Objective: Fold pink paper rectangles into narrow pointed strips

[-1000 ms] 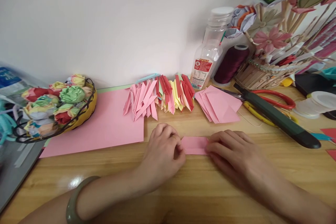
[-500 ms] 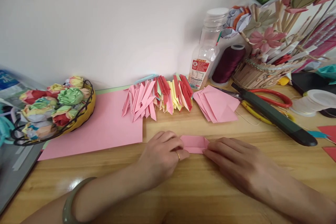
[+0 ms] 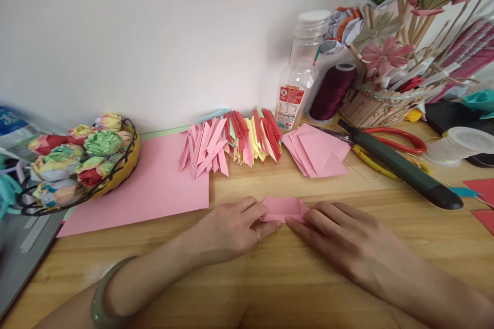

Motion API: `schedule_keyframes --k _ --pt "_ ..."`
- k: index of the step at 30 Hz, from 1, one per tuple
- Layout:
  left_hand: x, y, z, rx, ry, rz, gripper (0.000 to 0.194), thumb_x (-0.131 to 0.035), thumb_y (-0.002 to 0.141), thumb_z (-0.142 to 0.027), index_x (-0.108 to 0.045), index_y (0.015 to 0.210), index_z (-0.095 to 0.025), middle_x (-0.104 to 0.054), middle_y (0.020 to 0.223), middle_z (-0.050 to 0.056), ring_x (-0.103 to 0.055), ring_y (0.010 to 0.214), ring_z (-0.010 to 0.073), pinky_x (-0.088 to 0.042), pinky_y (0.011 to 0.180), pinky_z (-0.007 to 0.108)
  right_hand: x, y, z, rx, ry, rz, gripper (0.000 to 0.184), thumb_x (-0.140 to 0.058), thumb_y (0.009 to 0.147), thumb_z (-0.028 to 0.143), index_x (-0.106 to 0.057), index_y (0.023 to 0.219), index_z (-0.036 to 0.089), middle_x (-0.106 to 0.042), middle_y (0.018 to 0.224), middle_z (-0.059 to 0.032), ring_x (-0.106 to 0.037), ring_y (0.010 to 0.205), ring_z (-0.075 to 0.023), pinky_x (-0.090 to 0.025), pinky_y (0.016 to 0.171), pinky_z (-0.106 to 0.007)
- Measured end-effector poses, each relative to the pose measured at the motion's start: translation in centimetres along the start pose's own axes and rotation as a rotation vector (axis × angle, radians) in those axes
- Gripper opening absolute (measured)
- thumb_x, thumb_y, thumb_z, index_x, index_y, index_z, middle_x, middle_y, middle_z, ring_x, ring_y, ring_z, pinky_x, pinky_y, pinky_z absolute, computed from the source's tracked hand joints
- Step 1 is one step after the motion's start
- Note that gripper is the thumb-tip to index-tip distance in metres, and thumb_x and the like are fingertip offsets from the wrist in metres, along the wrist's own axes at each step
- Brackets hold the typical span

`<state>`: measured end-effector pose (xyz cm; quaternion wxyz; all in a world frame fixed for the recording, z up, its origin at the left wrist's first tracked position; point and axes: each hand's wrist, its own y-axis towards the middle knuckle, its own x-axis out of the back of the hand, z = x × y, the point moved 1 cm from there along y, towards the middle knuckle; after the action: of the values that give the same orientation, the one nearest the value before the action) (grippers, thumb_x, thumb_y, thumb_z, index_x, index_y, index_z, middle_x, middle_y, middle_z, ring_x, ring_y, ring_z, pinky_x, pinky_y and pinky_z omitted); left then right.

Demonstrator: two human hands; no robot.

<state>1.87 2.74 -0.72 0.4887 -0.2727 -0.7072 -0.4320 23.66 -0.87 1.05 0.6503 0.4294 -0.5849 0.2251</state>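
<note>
A small folded piece of pink paper (image 3: pixel 283 206) lies on the wooden table between my hands, its side edges creased inward. My left hand (image 3: pixel 239 226), with a ring on it, pinches the paper's left end, its thumb along the near edge. At the right end my right hand (image 3: pixel 339 236) grips the paper, fingers bent over the corner and thumb at the near edge. Both thumbs nearly meet at the front. Just beyond lie a stack of pink paper squares (image 3: pixel 316 151) and a row of folded pink strips (image 3: pixel 204 146).
A basket of paper flowers (image 3: pixel 133 157) stands left on a pink sheet (image 3: pixel 170 185). Behind are red and yellow folded pieces (image 3: pixel 254 136), a plastic bottle (image 3: pixel 293 87) and a purple thread spool (image 3: pixel 332 93). Right lie a dark-handled cutter (image 3: pixel 409 167), scissors (image 3: pixel 417 140) and a white spool (image 3: pixel 459 146).
My right thumb has slid left along the paper's near edge toward my left thumb. The near edge now stands folded up under both thumbs. The view has shifted slightly.
</note>
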Motion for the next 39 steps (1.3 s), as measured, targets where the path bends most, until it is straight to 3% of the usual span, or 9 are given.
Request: schedule_keyframes --k 6,13,19,25,32,35,39 --pt "0.0 -0.2 0.3 0.038 -0.083 0.073 0.020 -0.040 0.096 -0.027 -0.052 0.088 -0.015 -0.056 0.079 0.000 -0.054 0.072 0.0099 -0.045 0.059 0.019 -0.1 -0.7 -0.6 0.006 0.069 0.022 0.033 -0.028 0.093 0.013 -0.056 0.110 0.009 -0.061 0.089 -0.0102 -0.054 0.079 -0.0213 -0.047 0.065 -0.036" --pt "0.9 -0.2 0.8 0.231 -0.338 0.195 0.017 -0.046 0.094 -0.029 -0.054 0.086 -0.017 -0.055 0.077 -0.002 -0.053 0.070 0.0093 -0.043 0.062 0.019 0.3 -0.8 -1.9 0.029 0.232 0.100 0.037 -0.023 0.096 0.018 -0.057 0.108 0.010 -0.062 0.093 -0.0108 -0.054 0.083 -0.0211 -0.047 0.068 -0.035" --pt "1.3 -0.5 1.4 0.186 -0.439 0.181 0.013 -0.048 0.093 -0.023 -0.057 0.090 -0.015 -0.060 0.081 0.001 -0.056 0.074 0.0105 -0.045 0.066 0.020 0.6 -0.9 -2.4 0.025 0.283 0.080 0.036 -0.025 0.094 0.015 -0.061 0.101 0.013 -0.063 0.088 -0.0098 -0.056 0.082 -0.0204 -0.046 0.068 -0.034" --pt "1.4 -0.7 1.9 0.008 -0.350 0.088 0.014 -0.045 0.093 -0.017 -0.057 0.089 -0.011 -0.064 0.086 0.005 -0.058 0.076 0.0120 -0.048 0.066 0.021 0.5 -0.9 -2.6 0.020 0.294 0.031 0.036 -0.027 0.093 0.014 -0.063 0.096 0.017 -0.063 0.089 -0.0099 -0.056 0.084 -0.0195 -0.046 0.071 -0.034" --pt "1.2 -0.2 1.8 -0.057 0.020 -0.126 0.011 -0.049 0.089 -0.011 -0.058 0.083 -0.012 -0.064 0.081 0.002 -0.057 0.085 0.0158 -0.048 0.078 0.029 0.4 -0.3 -1.8 0.040 0.455 0.084 0.029 -0.038 0.086 0.012 -0.061 0.103 0.014 -0.064 0.103 -0.0105 -0.053 0.101 -0.0230 -0.045 0.083 -0.039" --pt "1.4 0.2 1.3 0.003 0.040 -0.038 0.015 -0.048 0.088 -0.015 -0.060 0.096 -0.012 -0.063 0.090 0.006 -0.054 0.093 0.0213 -0.048 0.080 0.037 0.5 0.3 -1.0 0.067 0.513 0.121 0.034 -0.041 0.086 0.013 -0.057 0.115 0.014 -0.064 0.109 -0.0096 -0.054 0.104 -0.0215 -0.046 0.086 -0.036" --pt "1.5 0.7 0.3 0.114 -0.043 0.114 0.045 -0.055 0.081 -0.037 -0.053 0.117 -0.010 -0.055 0.106 0.014 -0.048 0.101 0.0278 -0.046 0.086 0.046 0.8 1.1 0.2 0.115 0.555 0.091 0.037 -0.040 0.087 0.011 -0.054 0.121 0.012 -0.064 0.115 -0.0088 -0.054 0.110 -0.0175 -0.044 0.094 -0.031"
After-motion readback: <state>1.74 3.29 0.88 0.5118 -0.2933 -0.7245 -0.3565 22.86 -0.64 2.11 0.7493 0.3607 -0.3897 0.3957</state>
